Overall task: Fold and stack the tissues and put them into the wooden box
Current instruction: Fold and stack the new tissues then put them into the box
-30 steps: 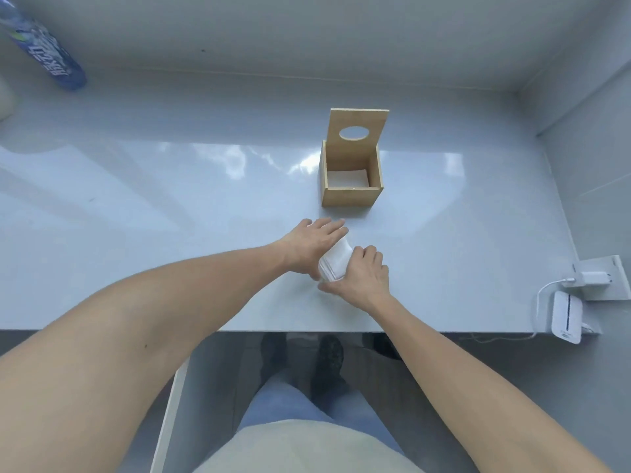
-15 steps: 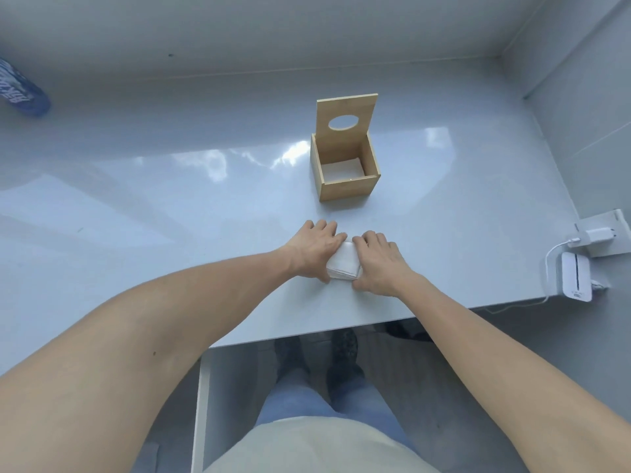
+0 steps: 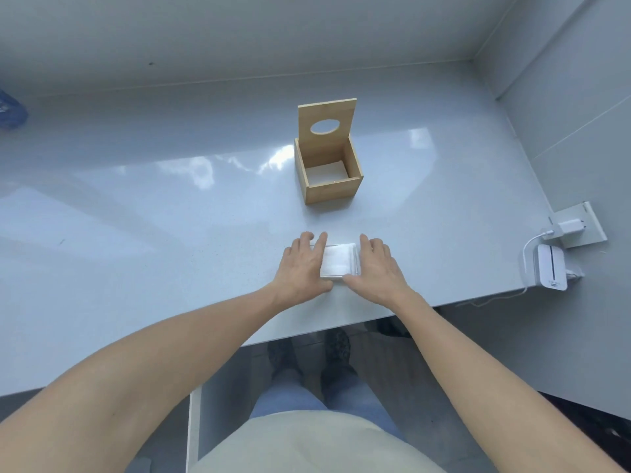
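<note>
A small square stack of folded white tissues (image 3: 338, 261) lies flat on the grey table near its front edge. My left hand (image 3: 302, 266) presses against the stack's left side with fingers straight. My right hand (image 3: 377, 266) presses against its right side the same way, so the stack is squeezed between both palms. Beyond the stack stands the wooden box (image 3: 329, 170), its lid with an oval hole tipped up at the back. Something white lies on the box's floor.
A white charger plugged into a socket plate (image 3: 577, 227) and a white device (image 3: 551, 267) with a cable sit at the table's right edge. A blue bottle (image 3: 10, 110) lies at the far left. Walls close the back and right.
The tissue stack went from tilted under my hands to lying square on the table, and my hands moved apart to its two sides. The camera view shifted, so the box appears farther right.
</note>
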